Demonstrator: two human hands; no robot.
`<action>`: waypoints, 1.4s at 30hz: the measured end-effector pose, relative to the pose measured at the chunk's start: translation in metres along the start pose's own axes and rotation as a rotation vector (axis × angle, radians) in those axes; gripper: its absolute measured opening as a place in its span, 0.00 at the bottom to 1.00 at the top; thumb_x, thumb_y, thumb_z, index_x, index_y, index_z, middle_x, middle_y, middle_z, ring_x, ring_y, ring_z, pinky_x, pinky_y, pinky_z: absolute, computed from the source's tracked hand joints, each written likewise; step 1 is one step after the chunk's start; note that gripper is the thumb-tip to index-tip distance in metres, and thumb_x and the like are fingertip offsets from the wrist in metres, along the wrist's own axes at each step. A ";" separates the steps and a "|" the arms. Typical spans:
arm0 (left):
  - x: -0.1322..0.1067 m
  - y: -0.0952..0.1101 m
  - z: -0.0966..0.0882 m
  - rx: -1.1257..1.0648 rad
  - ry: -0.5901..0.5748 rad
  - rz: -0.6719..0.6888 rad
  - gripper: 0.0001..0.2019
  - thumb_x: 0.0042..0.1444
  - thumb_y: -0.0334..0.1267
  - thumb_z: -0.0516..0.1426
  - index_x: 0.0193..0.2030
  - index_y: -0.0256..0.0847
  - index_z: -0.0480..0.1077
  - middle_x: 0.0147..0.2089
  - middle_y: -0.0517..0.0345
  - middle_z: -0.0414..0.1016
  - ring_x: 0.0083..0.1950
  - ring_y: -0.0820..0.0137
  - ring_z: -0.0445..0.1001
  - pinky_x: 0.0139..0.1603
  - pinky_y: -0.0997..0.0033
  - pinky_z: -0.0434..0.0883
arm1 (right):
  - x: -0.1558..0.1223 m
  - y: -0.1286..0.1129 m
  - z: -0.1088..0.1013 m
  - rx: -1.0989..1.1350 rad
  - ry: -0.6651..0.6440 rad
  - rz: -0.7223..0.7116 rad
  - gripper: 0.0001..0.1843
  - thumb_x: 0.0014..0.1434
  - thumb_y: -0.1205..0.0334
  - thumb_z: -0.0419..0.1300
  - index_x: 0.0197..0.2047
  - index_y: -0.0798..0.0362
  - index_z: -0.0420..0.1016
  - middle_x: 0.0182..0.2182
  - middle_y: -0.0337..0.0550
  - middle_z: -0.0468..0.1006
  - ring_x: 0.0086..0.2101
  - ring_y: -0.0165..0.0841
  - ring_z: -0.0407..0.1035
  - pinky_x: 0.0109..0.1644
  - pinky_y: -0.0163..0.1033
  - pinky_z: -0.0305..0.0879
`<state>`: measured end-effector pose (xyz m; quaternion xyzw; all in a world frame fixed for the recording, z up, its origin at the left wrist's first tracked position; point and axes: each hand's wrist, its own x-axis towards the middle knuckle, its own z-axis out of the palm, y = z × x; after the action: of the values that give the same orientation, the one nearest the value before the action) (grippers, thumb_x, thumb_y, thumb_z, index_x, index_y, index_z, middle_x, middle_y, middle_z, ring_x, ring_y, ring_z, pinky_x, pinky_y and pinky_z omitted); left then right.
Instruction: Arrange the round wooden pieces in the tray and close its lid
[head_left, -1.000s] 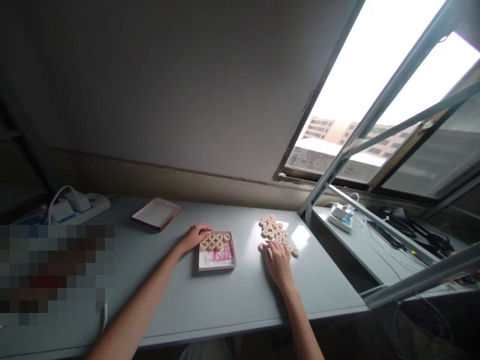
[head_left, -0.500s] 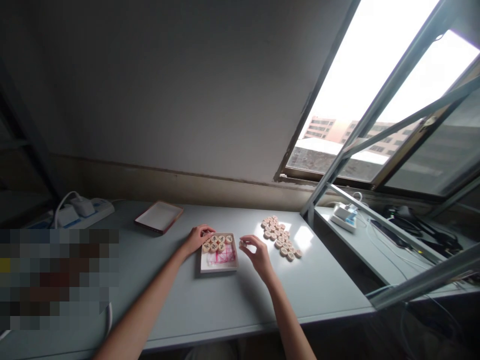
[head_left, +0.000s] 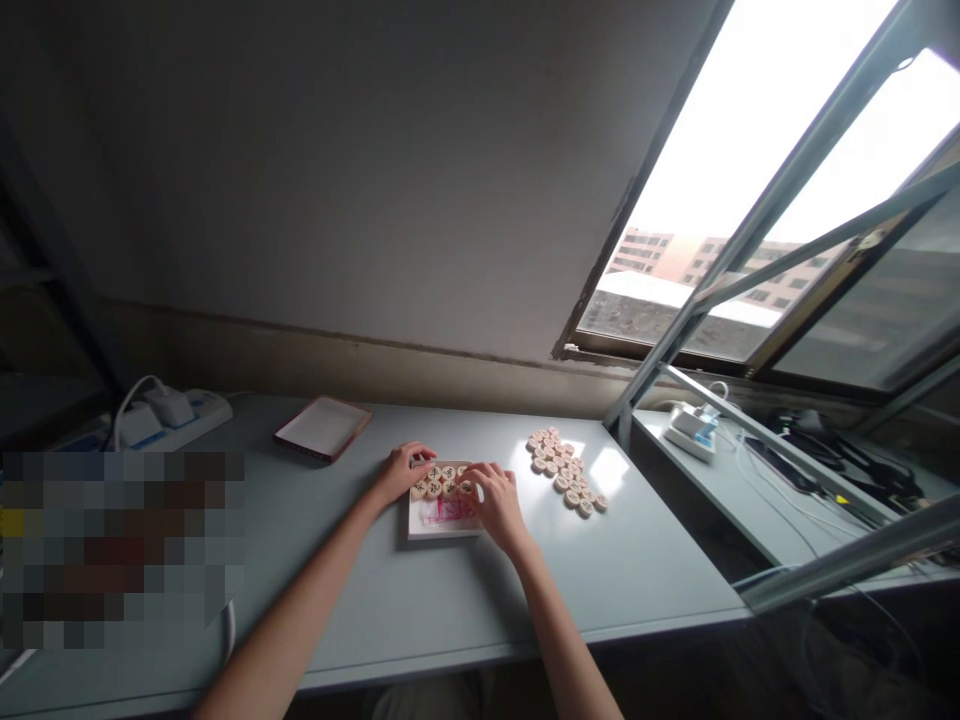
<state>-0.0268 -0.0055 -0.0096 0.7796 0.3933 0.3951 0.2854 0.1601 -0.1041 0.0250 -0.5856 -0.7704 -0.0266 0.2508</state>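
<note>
A shallow box (head_left: 444, 532) lies on the grey desk with rows of round Chinese chess pieces (head_left: 434, 488) along its far side, dark characters facing up. A white sheet with pink lines (head_left: 444, 512) covers its bare near half. My left hand (head_left: 401, 474) grips the box's far left corner, its fingers closed over the edge. Over the right end of the rows, my right hand (head_left: 493, 499) pinches a Chinese chess piece (head_left: 466, 487) at the second row; the fingers partly cover it.
Several loose chess pieces (head_left: 568, 468) are spread on the desk to the right. A box lid (head_left: 323, 427) lies at the back left. Power strips (head_left: 196, 420) with plugs stand at the far left and on the right desk. A metal frame post (head_left: 679, 335) rises at the right.
My right hand has moved left with the chess piece, from beside the box to over its right side. My left hand stays at the box corner. The view has shifted slightly.
</note>
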 end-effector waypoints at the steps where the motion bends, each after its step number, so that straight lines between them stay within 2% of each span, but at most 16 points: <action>1: 0.000 0.000 0.001 0.011 -0.005 0.005 0.07 0.47 0.35 0.55 0.34 0.39 0.72 0.34 0.57 0.72 0.37 0.71 0.69 0.39 0.73 0.65 | 0.000 0.000 0.000 -0.011 -0.002 0.003 0.06 0.56 0.61 0.55 0.39 0.45 0.70 0.40 0.38 0.71 0.40 0.34 0.61 0.43 0.40 0.51; 8: 0.000 -0.003 -0.003 0.030 -0.045 0.015 0.10 0.49 0.38 0.53 0.37 0.40 0.71 0.37 0.56 0.71 0.37 0.71 0.68 0.40 0.74 0.64 | -0.003 -0.006 -0.001 -0.208 0.058 0.085 0.07 0.57 0.57 0.54 0.35 0.49 0.70 0.39 0.42 0.69 0.39 0.35 0.60 0.42 0.41 0.50; 12: 0.001 -0.005 -0.016 0.123 0.045 0.000 0.09 0.48 0.41 0.54 0.31 0.38 0.70 0.30 0.58 0.68 0.34 0.72 0.66 0.37 0.74 0.62 | -0.009 0.002 -0.012 -0.245 0.087 0.112 0.11 0.60 0.57 0.48 0.34 0.47 0.72 0.40 0.41 0.68 0.40 0.34 0.60 0.43 0.40 0.50; 14: 0.001 -0.006 -0.023 0.109 0.066 -0.069 0.11 0.48 0.42 0.53 0.34 0.38 0.68 0.24 0.63 0.64 0.28 0.75 0.63 0.31 0.76 0.60 | -0.013 0.017 -0.020 -0.281 0.142 0.193 0.13 0.61 0.58 0.46 0.38 0.45 0.72 0.42 0.42 0.68 0.42 0.35 0.60 0.43 0.41 0.50; 16: 0.001 -0.007 -0.030 0.074 0.034 -0.127 0.14 0.49 0.44 0.52 0.39 0.38 0.67 0.19 0.67 0.60 0.22 0.76 0.59 0.26 0.78 0.57 | -0.020 0.038 -0.027 -0.347 0.192 0.302 0.14 0.60 0.57 0.45 0.42 0.45 0.71 0.45 0.43 0.67 0.45 0.37 0.58 0.45 0.43 0.50; 19: -0.001 -0.007 -0.034 0.057 -0.110 -0.166 0.17 0.48 0.48 0.52 0.39 0.37 0.69 0.14 0.69 0.57 0.19 0.77 0.57 0.23 0.77 0.53 | -0.034 0.074 -0.031 -0.483 0.198 0.441 0.17 0.59 0.57 0.45 0.49 0.47 0.67 0.52 0.47 0.62 0.51 0.41 0.54 0.48 0.47 0.48; 22: -0.003 -0.007 -0.032 0.062 -0.263 -0.206 0.19 0.45 0.49 0.54 0.37 0.37 0.71 0.15 0.65 0.63 0.20 0.74 0.61 0.24 0.77 0.55 | -0.049 0.102 -0.028 -0.583 0.121 0.518 0.21 0.58 0.59 0.46 0.54 0.51 0.62 0.57 0.50 0.56 0.54 0.43 0.49 0.51 0.50 0.45; 25: -0.003 -0.007 -0.028 0.084 -0.265 -0.209 0.18 0.43 0.47 0.56 0.37 0.37 0.73 0.20 0.60 0.71 0.24 0.71 0.67 0.25 0.77 0.57 | -0.062 0.112 -0.023 -0.602 0.064 0.505 0.20 0.58 0.59 0.46 0.53 0.50 0.64 0.56 0.48 0.58 0.56 0.42 0.47 0.54 0.51 0.41; 28: -0.002 -0.008 -0.026 0.089 -0.203 -0.191 0.16 0.45 0.43 0.54 0.38 0.37 0.73 0.24 0.58 0.73 0.27 0.71 0.68 0.27 0.77 0.59 | -0.072 0.103 -0.020 -0.562 0.093 0.458 0.18 0.59 0.61 0.44 0.51 0.49 0.66 0.53 0.46 0.63 0.55 0.40 0.51 0.56 0.50 0.37; 33: 0.000 -0.007 -0.022 0.178 -0.064 -0.232 0.13 0.47 0.39 0.52 0.35 0.37 0.74 0.21 0.60 0.70 0.25 0.74 0.66 0.26 0.78 0.57 | -0.074 0.060 -0.023 -0.342 0.110 0.308 0.16 0.61 0.63 0.43 0.45 0.47 0.69 0.40 0.42 0.73 0.44 0.36 0.63 0.55 0.49 0.39; 37: -0.003 -0.004 -0.019 0.189 -0.003 -0.214 0.13 0.49 0.40 0.51 0.35 0.37 0.73 0.21 0.60 0.70 0.24 0.74 0.66 0.26 0.77 0.57 | -0.052 0.023 -0.026 -0.101 0.122 0.261 0.11 0.60 0.57 0.49 0.37 0.47 0.71 0.35 0.39 0.73 0.38 0.35 0.64 0.49 0.45 0.48; 40: -0.005 -0.004 -0.017 0.175 0.017 -0.204 0.13 0.49 0.40 0.52 0.35 0.37 0.73 0.23 0.58 0.72 0.26 0.73 0.68 0.27 0.77 0.59 | -0.026 -0.003 -0.018 0.099 0.126 0.220 0.10 0.57 0.55 0.53 0.40 0.47 0.70 0.37 0.41 0.72 0.39 0.35 0.64 0.42 0.39 0.54; 42: -0.005 -0.005 -0.016 0.141 0.023 -0.198 0.12 0.49 0.40 0.52 0.36 0.37 0.73 0.28 0.55 0.75 0.29 0.72 0.70 0.30 0.77 0.62 | -0.009 -0.021 -0.008 0.172 0.071 0.123 0.10 0.54 0.55 0.57 0.40 0.46 0.70 0.37 0.40 0.72 0.39 0.34 0.64 0.40 0.37 0.55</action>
<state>-0.0446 -0.0048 -0.0072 0.7504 0.4985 0.3451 0.2630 0.1451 -0.1212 0.0336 -0.6066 -0.7231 0.0344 0.3286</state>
